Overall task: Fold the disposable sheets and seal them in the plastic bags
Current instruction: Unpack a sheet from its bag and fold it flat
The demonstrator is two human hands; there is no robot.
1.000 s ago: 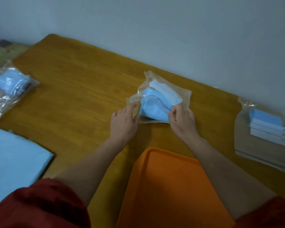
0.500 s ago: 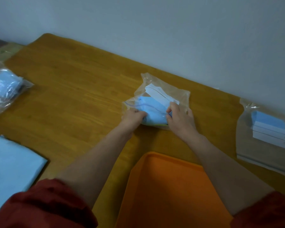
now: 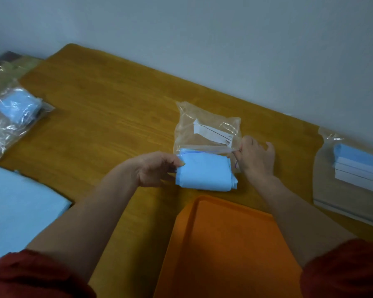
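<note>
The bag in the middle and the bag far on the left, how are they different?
The middle bag is pinched at its mouth by the right hand; the left bag lies untouched. The middle bag's blue sheet, gripped by the left hand, sticks mostly out; the left bag's sheet sits inside. A white label shows in the middle bag; none shows in the left. Both are clear plastic on the wooden table.

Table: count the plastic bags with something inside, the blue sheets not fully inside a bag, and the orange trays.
Plastic bags with contents: 3
Blue sheets outside bags: 2
Orange trays: 1
Total: 6
</note>
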